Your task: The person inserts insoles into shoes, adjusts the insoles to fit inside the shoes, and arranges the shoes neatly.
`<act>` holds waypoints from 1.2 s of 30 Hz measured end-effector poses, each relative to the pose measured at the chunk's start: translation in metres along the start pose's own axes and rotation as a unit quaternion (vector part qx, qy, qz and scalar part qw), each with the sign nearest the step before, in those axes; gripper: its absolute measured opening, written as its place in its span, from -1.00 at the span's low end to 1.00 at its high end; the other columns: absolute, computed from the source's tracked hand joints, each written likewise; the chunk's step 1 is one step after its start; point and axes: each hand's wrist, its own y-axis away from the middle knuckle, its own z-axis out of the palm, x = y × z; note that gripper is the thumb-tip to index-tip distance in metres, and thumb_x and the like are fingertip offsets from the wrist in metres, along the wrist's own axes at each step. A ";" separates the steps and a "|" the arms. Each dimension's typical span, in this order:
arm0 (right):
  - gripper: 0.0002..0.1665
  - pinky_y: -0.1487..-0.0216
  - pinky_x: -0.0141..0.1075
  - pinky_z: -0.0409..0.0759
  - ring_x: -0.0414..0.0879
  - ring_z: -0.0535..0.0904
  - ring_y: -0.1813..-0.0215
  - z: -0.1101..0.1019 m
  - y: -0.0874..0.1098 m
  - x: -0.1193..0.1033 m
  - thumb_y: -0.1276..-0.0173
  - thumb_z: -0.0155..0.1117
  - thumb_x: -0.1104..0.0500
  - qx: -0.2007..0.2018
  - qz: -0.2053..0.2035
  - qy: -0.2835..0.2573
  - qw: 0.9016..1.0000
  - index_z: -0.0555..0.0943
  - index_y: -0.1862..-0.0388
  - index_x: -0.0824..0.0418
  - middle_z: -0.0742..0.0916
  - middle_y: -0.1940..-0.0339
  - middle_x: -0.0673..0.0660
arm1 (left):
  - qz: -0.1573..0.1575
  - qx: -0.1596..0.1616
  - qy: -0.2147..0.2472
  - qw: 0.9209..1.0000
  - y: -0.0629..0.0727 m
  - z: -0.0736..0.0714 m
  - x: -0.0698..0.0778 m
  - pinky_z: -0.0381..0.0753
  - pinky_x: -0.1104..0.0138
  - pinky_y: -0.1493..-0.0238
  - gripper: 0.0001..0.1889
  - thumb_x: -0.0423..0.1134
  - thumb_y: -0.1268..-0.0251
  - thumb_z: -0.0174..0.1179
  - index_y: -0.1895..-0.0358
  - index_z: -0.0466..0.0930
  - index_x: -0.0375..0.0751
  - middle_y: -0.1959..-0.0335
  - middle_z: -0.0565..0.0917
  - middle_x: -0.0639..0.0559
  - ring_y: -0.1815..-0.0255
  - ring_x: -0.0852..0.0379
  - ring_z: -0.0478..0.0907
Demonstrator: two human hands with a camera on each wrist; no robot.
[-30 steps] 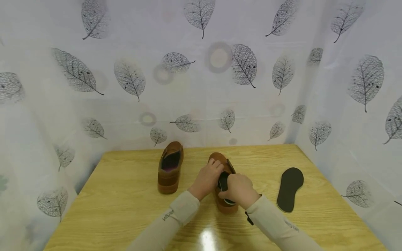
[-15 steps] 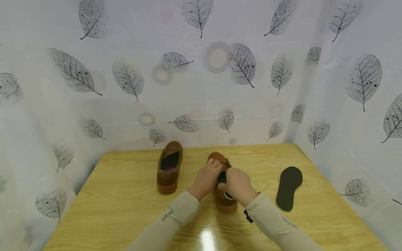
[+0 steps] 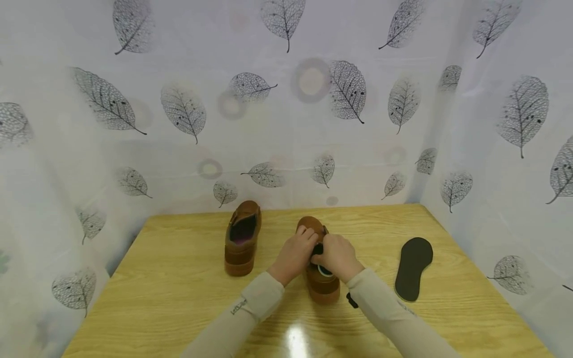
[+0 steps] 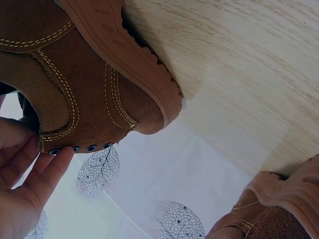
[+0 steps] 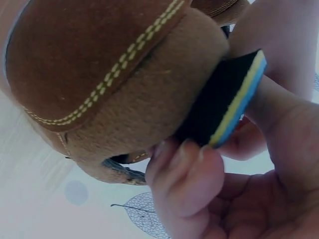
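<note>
A brown leather shoe point(image 3: 324, 287) stands on the table with its toe pointing away from me. My left hand point(image 3: 295, 253) grips the side of its opening; in the left wrist view, the fingers point(image 4: 52, 174) pinch the edge beside a row of eyelets. A black insole point(image 5: 219, 99) with a yellow and blue layered edge sticks out of the shoe's opening. My right hand point(image 3: 338, 257) holds this insole by its heel part, fingers curled at its edge in the right wrist view. The insole's front part is hidden inside the shoe.
The matching brown shoe point(image 3: 240, 253) stands to the left, toe also away. A second, dark insole point(image 3: 414, 268) lies flat at the right of the wooden table point(image 3: 170, 298). A white curtain point(image 3: 286, 129) with leaf prints hangs behind and along the sides.
The insole has slid forward and deeper into the shoe, with the right hand moving slightly forward along with it. The left hand keeps its grip on the shoe's side.
</note>
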 end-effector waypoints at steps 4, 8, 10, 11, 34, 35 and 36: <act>-0.51 0.67 -0.37 0.24 -0.17 0.32 0.67 0.002 -0.004 0.002 -0.03 0.56 0.07 0.007 -0.004 -0.008 1.000 0.42 0.76 0.19 0.47 0.74 0.03 | 0.005 0.001 -0.009 1.000 0.000 -0.001 0.000 0.51 0.44 0.38 -0.84 -0.40 -0.15 0.33 0.30 0.52 -0.19 0.29 0.53 0.03 0.32 0.13 0.35; -0.49 0.67 -0.39 0.23 -0.18 0.28 0.68 0.005 -0.008 0.004 -0.03 0.55 0.10 0.010 -0.005 -0.016 1.000 0.37 0.78 0.17 0.41 0.75 0.00 | 0.007 0.001 -0.008 1.000 0.000 -0.003 0.000 0.52 0.43 0.37 -0.85 -0.41 -0.15 0.32 0.30 0.52 -0.21 0.29 0.53 0.01 0.31 0.13 0.36; -0.47 0.67 -0.39 0.22 -0.18 0.27 0.68 0.006 -0.010 0.005 -0.03 0.55 0.11 0.009 -0.004 -0.017 1.000 0.34 0.79 0.16 0.38 0.76 -0.02 | 0.007 0.001 -0.006 1.000 0.000 -0.004 0.000 0.52 0.43 0.38 -0.86 -0.42 -0.16 0.31 0.30 0.52 -0.21 0.29 0.53 0.01 0.31 0.13 0.36; -0.45 0.67 -0.39 0.22 -0.19 0.26 0.68 0.006 -0.011 0.005 -0.04 0.55 0.10 0.007 -0.003 -0.018 1.000 0.33 0.79 0.15 0.36 0.76 -0.02 | 0.007 0.000 -0.005 1.000 0.000 -0.004 0.000 0.52 0.43 0.38 -0.86 -0.42 -0.16 0.31 0.30 0.52 -0.21 0.29 0.52 0.01 0.31 0.13 0.36; -0.57 0.56 -0.22 0.54 -0.04 0.55 0.58 0.016 -0.013 0.003 -0.01 0.58 0.06 0.000 -0.010 0.018 1.000 0.50 0.64 0.26 0.58 0.66 0.12 | 0.012 0.020 -0.010 1.000 0.001 0.002 -0.001 0.54 0.44 0.39 -0.87 -0.36 -0.18 0.33 0.26 0.55 -0.21 0.27 0.56 0.01 0.29 0.11 0.40; -0.57 0.55 -0.23 0.54 -0.04 0.54 0.58 0.016 -0.012 0.003 -0.03 0.57 0.06 -0.005 -0.015 0.021 1.000 0.50 0.63 0.27 0.57 0.66 0.12 | 0.011 0.015 -0.010 1.000 0.001 0.002 -0.001 0.54 0.44 0.38 -0.86 -0.36 -0.18 0.33 0.26 0.55 -0.20 0.26 0.56 0.01 0.29 0.10 0.40; -0.58 0.54 -0.23 0.54 -0.04 0.54 0.58 0.015 -0.011 0.003 -0.04 0.56 0.06 -0.009 -0.021 0.024 0.999 0.51 0.62 0.27 0.57 0.65 0.12 | 0.010 0.010 -0.013 1.000 0.001 0.002 -0.001 0.54 0.44 0.37 -0.86 -0.35 -0.19 0.33 0.26 0.55 -0.20 0.26 0.56 0.01 0.28 0.11 0.40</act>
